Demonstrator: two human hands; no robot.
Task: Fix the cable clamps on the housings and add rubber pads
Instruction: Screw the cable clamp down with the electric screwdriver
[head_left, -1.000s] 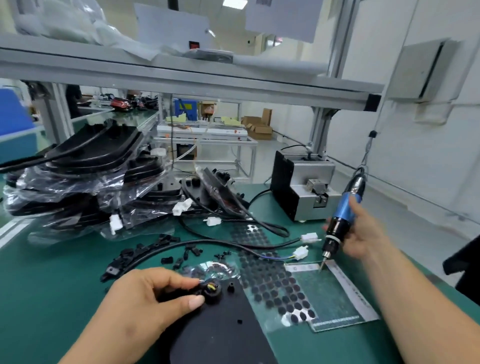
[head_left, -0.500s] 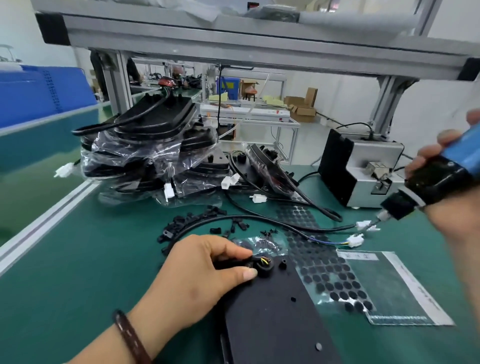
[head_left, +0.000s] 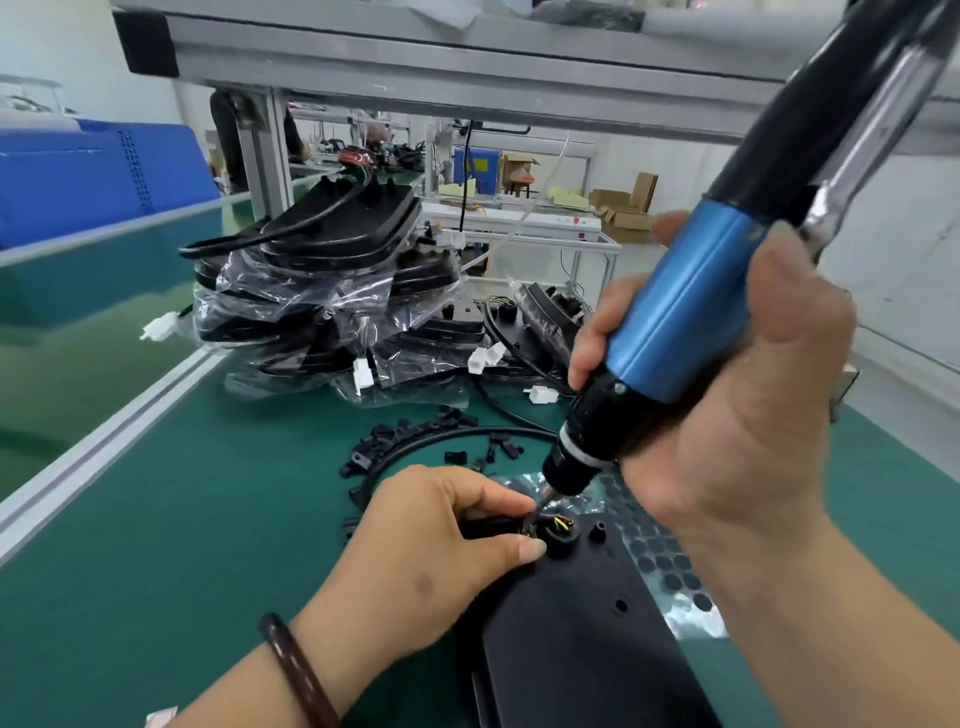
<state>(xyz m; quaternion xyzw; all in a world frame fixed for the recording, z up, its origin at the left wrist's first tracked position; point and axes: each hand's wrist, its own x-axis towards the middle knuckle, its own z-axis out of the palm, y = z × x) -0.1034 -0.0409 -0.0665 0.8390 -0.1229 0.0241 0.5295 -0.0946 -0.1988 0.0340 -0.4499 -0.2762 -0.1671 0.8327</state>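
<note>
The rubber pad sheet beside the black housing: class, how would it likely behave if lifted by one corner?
Probably floppy: the rubber pad sheet looks like thin clear film, crinkled at its edge. Likely light, carrying only small flat black dots.

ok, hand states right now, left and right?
Left hand: pinching the cable clamp on the housing.
Right hand: gripping the electric screwdriver, bit down at the clamp.

This is a factory assembly workshop: a green-matted workbench (head_left: 182, 519) under an aluminium-profile frame (head_left: 415, 62) carries a pile of plastic-bagged black housings (head_left: 322, 291) with cables, a blue electric screwdriver (head_left: 685, 301) is held over it, and more benches (head_left: 519, 221), cardboard boxes (head_left: 623, 208) and blue crates (head_left: 78, 171) stand behind.
</note>
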